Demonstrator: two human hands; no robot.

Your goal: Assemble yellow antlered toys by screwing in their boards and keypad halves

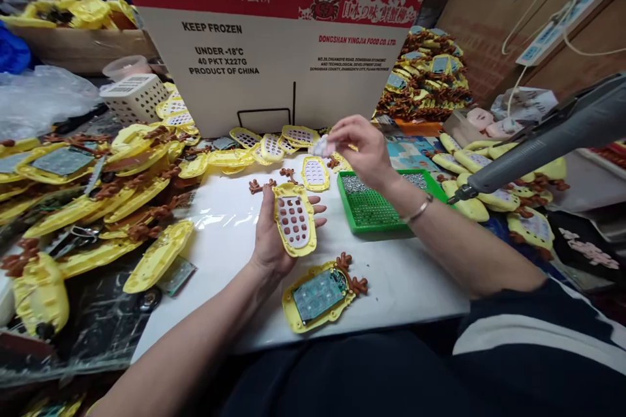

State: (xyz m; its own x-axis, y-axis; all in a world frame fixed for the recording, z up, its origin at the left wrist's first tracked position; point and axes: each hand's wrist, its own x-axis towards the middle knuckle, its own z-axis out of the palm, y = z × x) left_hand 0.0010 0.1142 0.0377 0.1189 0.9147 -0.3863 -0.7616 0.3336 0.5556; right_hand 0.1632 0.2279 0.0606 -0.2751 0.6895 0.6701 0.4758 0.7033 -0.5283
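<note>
On my upturned left hand [274,234] lies a yellow plastic toy shell [295,220] with a white face full of square holes, my thumb along its left edge. Brown antlers stick out at its top. My right hand [364,150] is raised beyond it, thumb and fingers pinching a small pale piece [321,146], too blurred to name. Below the held shell, another yellow shell half [293,319] rests on the white tabletop [220,241]. It carries a green circuit board [320,293] and brown antlers [352,273]. A yellow front cover [315,173] lies just past my left fingertips.
A green basket [355,227] of small silvery screws sits under my right forearm. An electric screwdriver [518,156] juts in from the right. Yellow shells [132,176] are heaped at left, with more behind and at right. A large carton [288,85] stands across the back.
</note>
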